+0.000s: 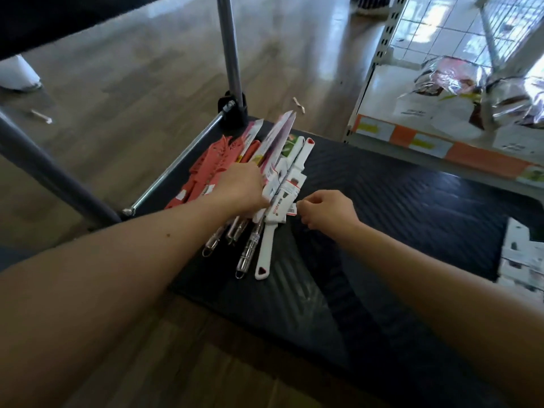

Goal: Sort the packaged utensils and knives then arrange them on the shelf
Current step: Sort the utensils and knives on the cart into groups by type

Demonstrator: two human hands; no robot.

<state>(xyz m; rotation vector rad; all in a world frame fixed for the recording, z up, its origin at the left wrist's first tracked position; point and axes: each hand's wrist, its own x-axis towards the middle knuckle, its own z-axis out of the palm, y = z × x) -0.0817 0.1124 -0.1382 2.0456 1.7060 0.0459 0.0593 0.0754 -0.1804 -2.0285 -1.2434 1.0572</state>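
A pile of packaged knives and utensils lies on the black ribbed cart deck (397, 207). White-handled packaged knives (282, 195) sit on top, with red-orange sheathed knives (206, 169) to their left and several metal-handled utensils (250, 248) pointing toward me. My left hand (241, 187) rests on the pile, fingers closed around the white knife packages. My right hand (326, 210) is just right of the pile, thumb and fingers pinching a small tag or card edge on a white knife package.
The cart's grey handle posts (232, 54) rise at the far left corner. A store shelf (441, 136) with orange price strips and wrapped goods stands at the right. White printed packs (521, 260) lie at the deck's right edge. Wood floor surrounds the cart.
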